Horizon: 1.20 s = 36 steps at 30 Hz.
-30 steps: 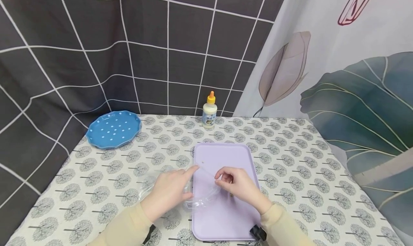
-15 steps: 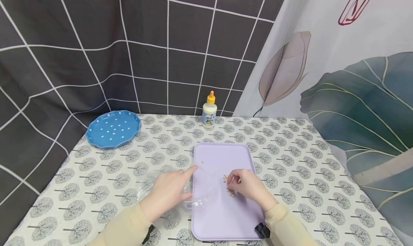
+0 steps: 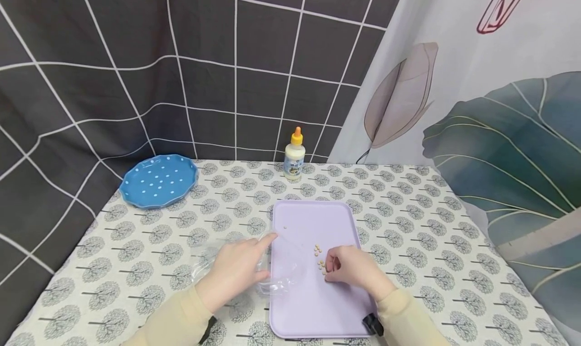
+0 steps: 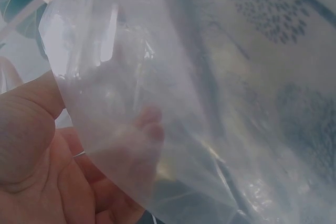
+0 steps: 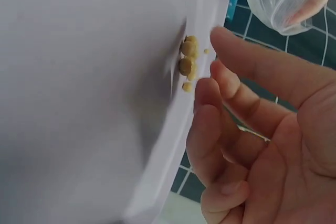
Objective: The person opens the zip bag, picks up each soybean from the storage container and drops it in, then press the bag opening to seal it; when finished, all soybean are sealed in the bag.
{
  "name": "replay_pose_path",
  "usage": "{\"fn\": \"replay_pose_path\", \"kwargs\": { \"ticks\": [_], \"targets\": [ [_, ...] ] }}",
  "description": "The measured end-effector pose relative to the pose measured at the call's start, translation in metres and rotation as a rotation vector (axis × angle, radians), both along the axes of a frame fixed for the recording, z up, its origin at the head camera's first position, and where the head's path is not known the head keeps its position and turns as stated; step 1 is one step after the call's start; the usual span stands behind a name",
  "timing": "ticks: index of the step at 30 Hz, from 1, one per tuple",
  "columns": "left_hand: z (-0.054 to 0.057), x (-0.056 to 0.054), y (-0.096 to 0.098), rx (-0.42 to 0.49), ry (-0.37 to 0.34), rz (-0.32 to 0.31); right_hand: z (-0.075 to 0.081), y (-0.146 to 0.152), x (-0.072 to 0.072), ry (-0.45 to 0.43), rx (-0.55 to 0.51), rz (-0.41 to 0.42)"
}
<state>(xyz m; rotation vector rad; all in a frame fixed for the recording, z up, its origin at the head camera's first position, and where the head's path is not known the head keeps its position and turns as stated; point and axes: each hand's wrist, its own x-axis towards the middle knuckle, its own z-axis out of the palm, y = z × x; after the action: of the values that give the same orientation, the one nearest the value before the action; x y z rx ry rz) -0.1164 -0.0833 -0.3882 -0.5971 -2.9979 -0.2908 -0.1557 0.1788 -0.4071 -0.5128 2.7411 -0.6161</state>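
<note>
Several small yellow beans (image 3: 317,250), like soybeans, lie on a lilac tray (image 3: 308,313). A lone bean (image 3: 285,227) lies near its upper left. My right hand (image 3: 354,268) is low over the tray, fingertips right beside the lower beans. In the right wrist view, thumb and fingers are bent but apart, nothing between them, with the bean cluster (image 5: 187,59) just beyond. My left hand (image 3: 238,265) holds a clear plastic bag (image 3: 283,284) over the tray's left edge, thumb and index finger spread. In the left wrist view, fingers show through the bag's film (image 4: 226,103).
A glue-type bottle (image 3: 294,159) with a yellow cap stands upright behind the tray. At the back left lies a blue dotted plate (image 3: 159,182). Tree-patterned cloth (image 3: 417,235) covers the table, and a dark checked curtain (image 3: 204,83) rises behind it.
My right hand has moved from beside the bag's mouth rightward and slightly down to the beans, uncovering several of them. The left hand and bag have stayed nearly still.
</note>
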Motion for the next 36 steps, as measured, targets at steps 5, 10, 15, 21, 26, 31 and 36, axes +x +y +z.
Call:
{"fn": "replay_pose_path", "kwargs": {
  "ticks": [5, 10, 15, 21, 26, 31, 36],
  "targets": [
    [-0.0009, 0.0002, -0.0012, -0.001, 0.013, -0.002, -0.0017, -0.0032, 0.0014, 0.082, 0.062, 0.081],
    [-0.0012, 0.0003, -0.0015, 0.007, 0.003, -0.001, -0.0051, -0.0059, 0.002, 0.103, 0.093, 0.075],
    [-0.0009, 0.0008, -0.0014, 0.016, -0.016, 0.007, -0.0064, -0.0084, 0.001, 0.082, 0.084, 0.047],
    [-0.001, 0.001, -0.0012, 0.008, -0.017, 0.006, -0.0052, -0.0069, -0.0018, 0.079, 0.042, 0.032],
    [-0.0009, 0.001, -0.0005, 0.003, -0.021, 0.005, -0.0035, -0.0026, -0.0025, 0.043, 0.036, -0.005],
    [-0.0001, 0.0015, -0.0002, 0.007, -0.026, 0.005, -0.0023, 0.0005, -0.003, 0.027, 0.045, -0.033],
    [0.0003, 0.0027, -0.0002, 0.017, -0.022, 0.002, -0.0059, -0.0012, -0.0041, 0.045, 0.039, -0.006]
  ]
}}
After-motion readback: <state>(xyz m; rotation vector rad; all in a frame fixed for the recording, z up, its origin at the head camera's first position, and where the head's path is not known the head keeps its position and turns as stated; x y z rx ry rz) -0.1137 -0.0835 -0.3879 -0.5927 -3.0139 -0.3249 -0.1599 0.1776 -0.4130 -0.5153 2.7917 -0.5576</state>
